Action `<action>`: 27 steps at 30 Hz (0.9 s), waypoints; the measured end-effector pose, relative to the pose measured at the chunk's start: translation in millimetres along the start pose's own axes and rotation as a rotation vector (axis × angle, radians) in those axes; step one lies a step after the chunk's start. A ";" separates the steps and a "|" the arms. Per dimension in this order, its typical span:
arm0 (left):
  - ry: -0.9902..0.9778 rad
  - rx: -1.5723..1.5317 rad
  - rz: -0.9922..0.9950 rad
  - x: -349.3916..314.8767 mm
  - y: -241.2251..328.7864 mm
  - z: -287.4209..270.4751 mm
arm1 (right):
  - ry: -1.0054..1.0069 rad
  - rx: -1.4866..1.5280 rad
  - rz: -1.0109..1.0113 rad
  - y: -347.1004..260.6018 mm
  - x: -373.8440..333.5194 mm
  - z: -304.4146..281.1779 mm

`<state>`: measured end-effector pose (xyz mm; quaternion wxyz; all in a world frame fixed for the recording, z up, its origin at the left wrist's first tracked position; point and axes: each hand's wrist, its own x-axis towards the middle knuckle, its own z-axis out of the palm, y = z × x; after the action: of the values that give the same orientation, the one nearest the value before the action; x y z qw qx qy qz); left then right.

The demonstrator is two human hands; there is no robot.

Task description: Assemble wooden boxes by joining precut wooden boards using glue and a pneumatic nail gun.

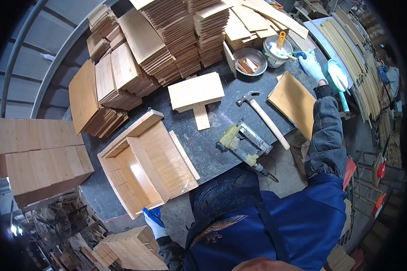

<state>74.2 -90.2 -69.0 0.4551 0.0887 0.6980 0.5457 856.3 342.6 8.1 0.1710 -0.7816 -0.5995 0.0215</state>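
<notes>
Wooden box [151, 174] sits on the dark bench [212, 156], L of centre, near side right along the front edge. L hand [153, 217], gloved blue/white, is at the box's near L corner; fingers extended, not wrapped round anything. Can't tell if the tips press the wood.

Room: bare strip of bench btwn box and nail gun [244, 140], another patch L of box down to the bench's L edge. Loose wood strip [184, 155] lies just beside the box's R side. Tall board stacks [167, 38] crowd the far edge; hammer [264, 117] and a flat panel [294, 101] take up the R end, panel reaching the edge.

Hard to see: R hand [311, 64], also gloved, is by the white bucket [276, 49], fingers bent next to a thin pale handle [292, 56]; undersides hidden, so can't tell if they're gripping it. Bucket contents partly hidden by an orange-handled tool [281, 39]. Glare washes out part of the box floor. R sleeve covers part of the panel's R side.

Orientation: box lies open side up, roughly square, so no clear long axis; its divider [147, 169] runs far L to near R, slanting twd the person.
</notes>
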 end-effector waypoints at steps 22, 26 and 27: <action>0.184 0.030 0.058 -20.3 16.9 37.9 | -0.001 -0.075 -0.184 92.1 -42.9 3.7; 0.234 0.017 0.116 -18.5 -4.8 25.9 | 0.201 1.053 0.452 54.6 -32.4 19.8; 0.211 0.096 0.088 -20.0 -2.7 20.4 | 0.138 0.974 0.444 62.2 -31.5 24.9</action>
<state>101.5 -89.8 -60.3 0.3499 0.0832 0.7627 0.5375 899.4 305.0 -38.9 0.5441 -0.7191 -0.3280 0.2813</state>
